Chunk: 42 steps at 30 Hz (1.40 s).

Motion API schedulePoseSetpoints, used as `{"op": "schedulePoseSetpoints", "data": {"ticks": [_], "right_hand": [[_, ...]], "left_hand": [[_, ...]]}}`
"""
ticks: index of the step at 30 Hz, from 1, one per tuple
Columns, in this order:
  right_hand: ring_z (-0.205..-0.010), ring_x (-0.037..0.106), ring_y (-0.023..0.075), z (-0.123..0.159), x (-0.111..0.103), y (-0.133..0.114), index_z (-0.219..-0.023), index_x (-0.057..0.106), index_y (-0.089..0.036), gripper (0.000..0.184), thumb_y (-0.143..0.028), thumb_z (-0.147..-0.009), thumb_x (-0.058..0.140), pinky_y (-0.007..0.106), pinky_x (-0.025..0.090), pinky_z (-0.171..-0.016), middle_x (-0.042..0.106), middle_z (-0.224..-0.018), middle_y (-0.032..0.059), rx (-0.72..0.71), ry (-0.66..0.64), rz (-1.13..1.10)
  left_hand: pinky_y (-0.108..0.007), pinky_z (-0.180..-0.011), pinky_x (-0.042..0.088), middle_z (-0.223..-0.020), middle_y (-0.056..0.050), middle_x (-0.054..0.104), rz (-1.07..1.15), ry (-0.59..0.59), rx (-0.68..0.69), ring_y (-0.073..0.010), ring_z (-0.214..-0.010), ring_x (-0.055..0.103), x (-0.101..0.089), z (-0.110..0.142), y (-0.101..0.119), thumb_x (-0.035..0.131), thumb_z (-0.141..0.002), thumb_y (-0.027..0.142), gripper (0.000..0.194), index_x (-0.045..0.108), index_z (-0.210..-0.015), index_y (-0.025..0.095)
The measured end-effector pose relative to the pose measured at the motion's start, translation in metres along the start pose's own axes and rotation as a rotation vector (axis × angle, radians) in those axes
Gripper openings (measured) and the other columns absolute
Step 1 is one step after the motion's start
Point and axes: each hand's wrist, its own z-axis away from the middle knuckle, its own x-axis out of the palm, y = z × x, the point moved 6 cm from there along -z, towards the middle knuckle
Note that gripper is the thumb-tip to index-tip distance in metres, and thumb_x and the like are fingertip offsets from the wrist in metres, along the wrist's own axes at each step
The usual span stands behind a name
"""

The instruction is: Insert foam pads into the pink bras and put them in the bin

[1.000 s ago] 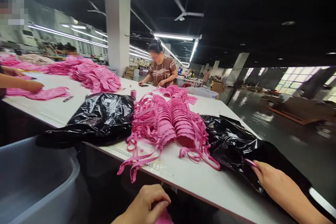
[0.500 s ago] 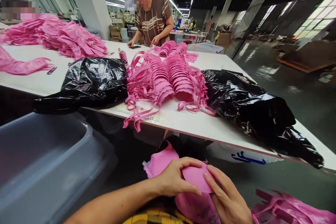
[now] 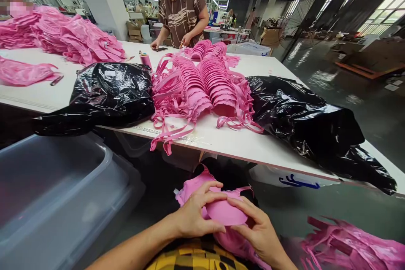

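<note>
My left hand [image 3: 195,214] and my right hand [image 3: 258,228] meet low in the middle of the head view. Between them is a smooth pink bra pad [image 3: 226,212], its curved edge pinched from both sides by fingers and thumbs. Beneath and behind it a pink bra [image 3: 190,186] with scalloped trim lies over my lap, partly covered by my hands. On the table ahead, rows of pink bras [image 3: 194,93] are nested cup into cup, straps trailing over the front edge. A black plastic bag [image 3: 112,88] flanks them at left, another black bag [image 3: 303,114] at right.
A grey plastic tub [image 3: 107,168] stands low at left. More pink garments [image 3: 357,244] lie low at right. On the white table [image 3: 249,147] are a thread spool [image 3: 145,60] and a garment heap [image 3: 91,42]. A co-worker [image 3: 182,8] stands across.
My right hand has left the right-hand black bag and come to my lap, joining my left hand on the pad. The view has tipped down. Lately both hands shifted slightly around the pad.
</note>
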Motion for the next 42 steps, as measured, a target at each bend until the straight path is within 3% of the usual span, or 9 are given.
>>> {"op": "schedulePoseSetpoints", "data": {"ticks": [3, 9, 12, 19, 26, 30, 36, 39, 42], "right_hand": [[-0.090, 0.066, 0.0221, -0.004, 0.007, -0.006, -0.108, 0.068, -0.027, 0.036, -0.047, -0.080, 0.058, 0.029, 0.054, -0.080, 0.071, -0.099, 0.0069, -0.011, -0.087, 0.041], [-0.067, 0.063, 0.0151, -0.003, 0.013, -0.011, -0.125, 0.055, -0.023, 0.042, -0.032, -0.084, 0.056, 0.023, 0.054, -0.063, 0.069, -0.092, 0.0056, 0.018, -0.150, 0.069], [-0.070, 0.064, 0.0143, -0.001, 0.015, -0.015, -0.130, 0.049, -0.026, 0.049, -0.022, -0.082, 0.058, 0.021, 0.053, -0.068, 0.069, -0.089, 0.0038, -0.097, -0.190, 0.035], [-0.078, 0.064, 0.0162, -0.013, 0.016, -0.022, -0.103, 0.067, -0.028, 0.021, -0.030, -0.083, 0.058, 0.022, 0.052, -0.071, 0.070, -0.087, 0.0028, -0.299, -0.231, 0.050], [-0.066, 0.061, 0.0163, -0.013, 0.028, -0.022, -0.078, 0.067, -0.021, 0.012, -0.032, -0.080, 0.061, 0.023, 0.048, -0.059, 0.065, -0.072, 0.0033, -0.102, -0.062, -0.062], [-0.052, 0.057, 0.0138, -0.009, 0.040, -0.003, -0.099, 0.055, -0.022, 0.026, -0.035, -0.078, 0.064, 0.024, 0.047, -0.051, 0.059, -0.065, -0.0022, 0.219, 0.086, -0.403], [-0.051, 0.057, 0.0127, 0.000, 0.057, 0.008, -0.094, 0.051, -0.020, 0.035, -0.038, -0.072, 0.071, 0.023, 0.048, -0.050, 0.060, -0.063, -0.0026, 0.467, 0.031, -0.640], [-0.048, 0.056, 0.0111, 0.003, 0.067, 0.009, -0.093, 0.052, -0.019, 0.039, -0.041, -0.069, 0.073, 0.021, 0.047, -0.047, 0.062, -0.062, -0.0019, 0.578, -0.068, -0.735], [-0.044, 0.055, 0.0105, 0.009, 0.080, 0.008, -0.105, 0.056, -0.015, 0.050, -0.044, -0.068, 0.073, 0.019, 0.045, -0.043, 0.061, -0.054, -0.0020, 0.677, -0.267, -0.715]], "left_hand": [[-0.038, -0.097, 0.041, -0.118, -0.014, 0.059, -0.084, -0.035, 0.018, -0.0245, -0.109, 0.054, 0.000, 0.005, 0.006, 0.063, -0.076, 0.029, 0.043, 0.059, -0.116, 0.016], [-0.021, -0.044, 0.046, -0.055, -0.002, 0.061, 0.414, -0.007, -0.492, -0.0120, -0.044, 0.056, 0.007, 0.011, -0.025, 0.048, -0.083, 0.039, 0.033, 0.057, -0.094, 0.009], [-0.018, -0.039, 0.042, -0.049, 0.000, 0.058, 0.599, -0.011, -0.515, -0.0109, -0.039, 0.054, 0.009, 0.010, -0.025, 0.055, -0.078, 0.045, 0.039, 0.056, -0.093, 0.009], [-0.013, -0.029, 0.027, -0.056, -0.003, 0.063, 0.809, -0.120, -0.579, -0.0061, -0.029, 0.046, 0.015, 0.011, -0.020, 0.063, -0.072, 0.043, 0.043, 0.058, -0.097, 0.009], [-0.017, -0.037, 0.040, -0.056, -0.001, 0.061, 0.648, -0.061, -0.579, -0.0105, -0.042, 0.055, 0.009, 0.010, -0.023, 0.062, -0.073, 0.039, 0.037, 0.060, -0.094, 0.009], [-0.022, -0.045, 0.046, -0.065, -0.002, 0.062, 0.436, -0.025, -0.522, -0.0112, -0.047, 0.055, 0.006, 0.011, -0.020, 0.051, -0.081, 0.037, 0.033, 0.060, -0.098, 0.011], [-0.036, -0.090, 0.045, -0.111, -0.011, 0.064, -0.060, 0.069, -0.309, -0.0262, -0.100, 0.059, -0.012, 0.015, -0.004, 0.073, -0.063, 0.030, 0.057, 0.058, -0.117, 0.017], [-0.027, -0.073, 0.050, -0.085, -0.005, 0.071, 0.016, 0.039, -0.303, -0.0166, -0.074, 0.064, -0.010, 0.020, -0.005, 0.055, -0.078, 0.022, 0.027, 0.066, -0.103, 0.019], [-0.020, -0.046, 0.046, -0.056, 0.000, 0.063, 0.237, 0.068, -0.529, -0.0107, -0.045, 0.056, -0.005, 0.032, -0.023, 0.055, -0.075, 0.020, 0.023, 0.068, -0.093, 0.016]]}}
